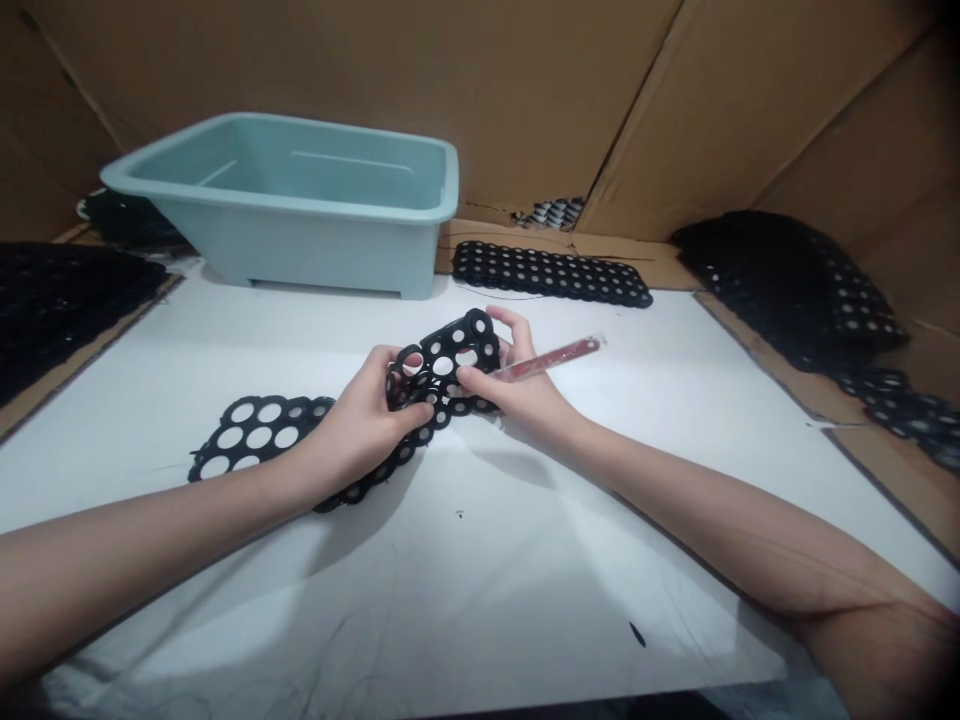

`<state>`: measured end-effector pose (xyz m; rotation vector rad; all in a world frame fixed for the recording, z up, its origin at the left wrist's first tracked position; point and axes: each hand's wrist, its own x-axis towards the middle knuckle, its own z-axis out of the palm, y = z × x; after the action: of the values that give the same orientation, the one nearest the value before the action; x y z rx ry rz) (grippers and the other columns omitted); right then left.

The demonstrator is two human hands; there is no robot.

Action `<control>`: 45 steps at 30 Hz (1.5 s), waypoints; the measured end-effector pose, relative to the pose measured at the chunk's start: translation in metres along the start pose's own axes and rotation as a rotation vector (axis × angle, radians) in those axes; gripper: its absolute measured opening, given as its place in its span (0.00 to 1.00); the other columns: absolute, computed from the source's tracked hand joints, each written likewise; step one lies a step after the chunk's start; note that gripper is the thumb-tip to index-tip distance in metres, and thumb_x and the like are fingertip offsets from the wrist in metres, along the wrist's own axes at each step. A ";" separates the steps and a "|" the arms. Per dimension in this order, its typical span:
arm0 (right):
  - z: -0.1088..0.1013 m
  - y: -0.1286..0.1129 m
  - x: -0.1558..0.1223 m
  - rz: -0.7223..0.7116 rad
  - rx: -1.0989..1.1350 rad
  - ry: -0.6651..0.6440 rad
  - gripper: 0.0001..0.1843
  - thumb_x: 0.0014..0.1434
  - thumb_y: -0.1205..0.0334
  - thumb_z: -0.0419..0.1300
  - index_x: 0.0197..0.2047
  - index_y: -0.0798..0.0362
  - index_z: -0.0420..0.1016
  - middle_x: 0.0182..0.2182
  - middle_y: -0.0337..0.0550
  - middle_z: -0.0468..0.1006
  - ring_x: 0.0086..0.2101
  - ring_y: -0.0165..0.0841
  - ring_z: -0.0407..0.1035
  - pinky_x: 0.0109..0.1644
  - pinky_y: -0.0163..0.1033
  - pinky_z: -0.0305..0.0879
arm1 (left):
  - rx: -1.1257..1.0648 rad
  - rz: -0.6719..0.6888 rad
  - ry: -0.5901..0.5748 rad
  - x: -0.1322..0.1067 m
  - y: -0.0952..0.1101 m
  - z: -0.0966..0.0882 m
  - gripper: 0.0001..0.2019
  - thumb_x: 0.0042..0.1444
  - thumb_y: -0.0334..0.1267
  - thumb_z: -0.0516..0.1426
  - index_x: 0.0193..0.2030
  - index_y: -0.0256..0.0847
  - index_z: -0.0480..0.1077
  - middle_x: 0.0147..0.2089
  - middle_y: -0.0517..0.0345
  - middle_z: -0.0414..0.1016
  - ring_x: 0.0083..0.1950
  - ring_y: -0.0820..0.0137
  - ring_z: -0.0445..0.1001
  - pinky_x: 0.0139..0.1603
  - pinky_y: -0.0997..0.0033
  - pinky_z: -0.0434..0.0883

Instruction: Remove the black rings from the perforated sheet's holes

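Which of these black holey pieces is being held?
The mat in the left hand and right hand, partly lifted; the strip beside the tub, left pile and right pile lie untouched.

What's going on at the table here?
A person's left hand and right hand hold a black, rubbery-looking perforated mat, one end raised between them. The right hand also holds a slim red stick. A pale teal plastic tub stands at the far side, another flat black mat to its right.
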<state>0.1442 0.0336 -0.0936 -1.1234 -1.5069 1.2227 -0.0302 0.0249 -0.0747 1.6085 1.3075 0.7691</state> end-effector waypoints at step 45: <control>-0.010 0.004 0.006 0.211 0.415 -0.256 0.17 0.50 0.60 0.62 0.42 0.54 0.62 0.30 0.39 0.71 0.29 0.30 0.70 0.31 0.38 0.72 | 0.057 -0.177 -0.304 0.000 0.019 -0.010 0.10 0.42 0.40 0.59 0.31 0.39 0.67 0.29 0.62 0.71 0.30 0.70 0.69 0.31 0.72 0.64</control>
<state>0.1533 0.0424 -0.0960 -0.8852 -1.2521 1.7847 -0.0316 0.0271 -0.0535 1.5589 1.2367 0.3657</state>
